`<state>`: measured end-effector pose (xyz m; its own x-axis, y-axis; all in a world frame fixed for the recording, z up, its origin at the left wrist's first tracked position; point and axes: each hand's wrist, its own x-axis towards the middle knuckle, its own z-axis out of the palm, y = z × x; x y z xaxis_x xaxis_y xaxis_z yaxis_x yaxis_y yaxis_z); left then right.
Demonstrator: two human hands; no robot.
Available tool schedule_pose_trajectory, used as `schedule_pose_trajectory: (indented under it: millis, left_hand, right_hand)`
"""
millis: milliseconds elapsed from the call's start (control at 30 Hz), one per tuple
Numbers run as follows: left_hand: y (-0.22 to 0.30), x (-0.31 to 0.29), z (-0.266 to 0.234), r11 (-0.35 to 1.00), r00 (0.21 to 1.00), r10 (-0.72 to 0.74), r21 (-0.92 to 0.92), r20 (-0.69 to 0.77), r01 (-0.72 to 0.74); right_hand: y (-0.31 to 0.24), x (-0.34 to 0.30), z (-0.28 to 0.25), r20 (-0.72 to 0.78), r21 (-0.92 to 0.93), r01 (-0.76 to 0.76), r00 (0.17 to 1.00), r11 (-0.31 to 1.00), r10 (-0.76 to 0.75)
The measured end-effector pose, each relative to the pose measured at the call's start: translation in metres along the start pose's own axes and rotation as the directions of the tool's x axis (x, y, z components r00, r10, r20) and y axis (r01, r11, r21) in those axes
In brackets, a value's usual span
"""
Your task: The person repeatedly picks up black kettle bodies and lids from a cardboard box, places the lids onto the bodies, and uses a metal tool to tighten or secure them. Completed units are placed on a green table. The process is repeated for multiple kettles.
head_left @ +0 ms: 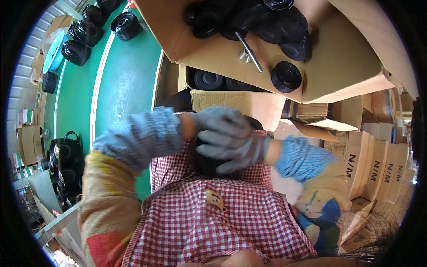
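Observation:
Both my hands wear grey gloves and come together in front of my checked apron. My right hand (pixel 242 143) lies across the top, its fingers bent over a dark, rounded black part (pixel 208 165) held against my lap. Behind and partly under it is my left hand (pixel 203 117), its fingers mostly hidden by the right one. Some motion blur softens both gloves. Most of the black part is covered, so its exact kind cannot be told.
Ahead, an open cardboard box (pixel 195 53) holds several black round parts (pixel 286 76) and a metal rod (pixel 249 51). A lower box (pixel 240 101) holds more. At left, a green conveyor (pixel 126 66) carries black pots. Cartons (pixel 360 164) stand at right.

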<state>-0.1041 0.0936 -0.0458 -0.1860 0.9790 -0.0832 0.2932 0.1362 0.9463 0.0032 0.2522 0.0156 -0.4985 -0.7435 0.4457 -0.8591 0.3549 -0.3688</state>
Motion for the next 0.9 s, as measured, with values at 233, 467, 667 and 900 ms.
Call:
schedule_pose_trajectory:
  millis: [233,467,667,900]
  left_hand:
    - [0.045,0.036,-0.016,0.856,0.946,-0.311,0.459,0.092,0.237]
    - [-0.007,-0.02,0.005,0.795,0.827,0.562,0.269,0.007,-0.543]
    - [0.061,0.025,-0.016,0.931,0.955,-0.274,0.281,0.114,0.234]
    - [0.037,0.0,0.002,0.948,0.951,-0.305,0.073,-0.05,0.308]
  right_hand:
    - [-0.032,0.037,0.029,0.089,0.014,-0.141,0.986,0.99,0.139]
    - [0.019,-0.004,0.016,0.201,0.092,-0.054,0.979,0.994,0.035]
    - [-0.015,0.027,0.021,0.019,-0.003,0.032,0.999,0.999,-0.032]
    - [0.002,0.012,0.02,0.191,0.02,0.042,0.981,0.999,-0.046]
